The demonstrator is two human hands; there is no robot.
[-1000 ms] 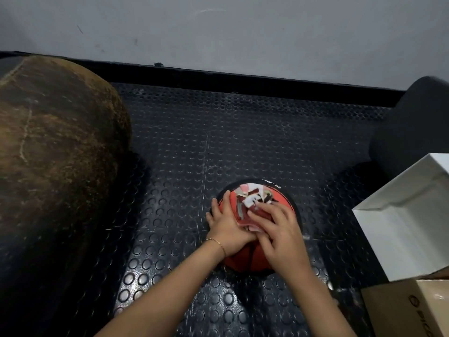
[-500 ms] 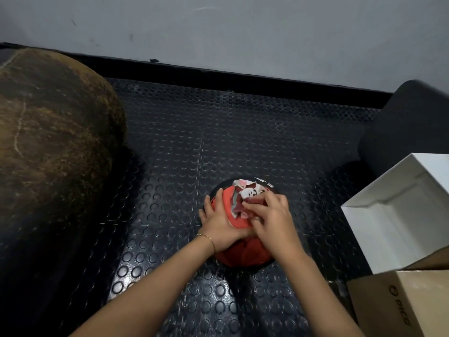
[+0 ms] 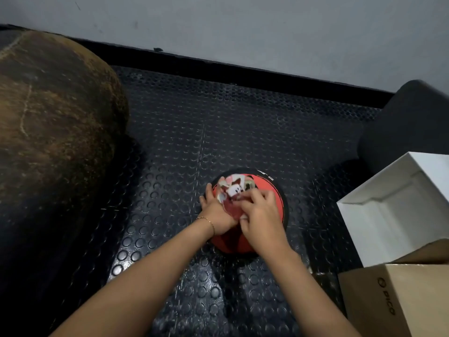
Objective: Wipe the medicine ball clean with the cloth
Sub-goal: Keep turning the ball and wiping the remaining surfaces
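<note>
Studded black matting point(image 3: 243, 132) covered the floor, with a huge worn brown ball point(image 3: 53, 132) at the left and a white box point(image 3: 398, 205) beside a cardboard box point(image 3: 401, 297) at the right. Between them the red medicine ball point(image 3: 275, 199) sat on the matting, the left hand point(image 3: 217, 214) laid straight-fingered against its left side. The right hand point(image 3: 261, 216), fingers curled, pinched the patterned cloth point(image 3: 233, 190) on the ball's top.

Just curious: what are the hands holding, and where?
The right hand grips the patterned cloth at its near end; the left hand braces the side of the medicine ball.
</note>
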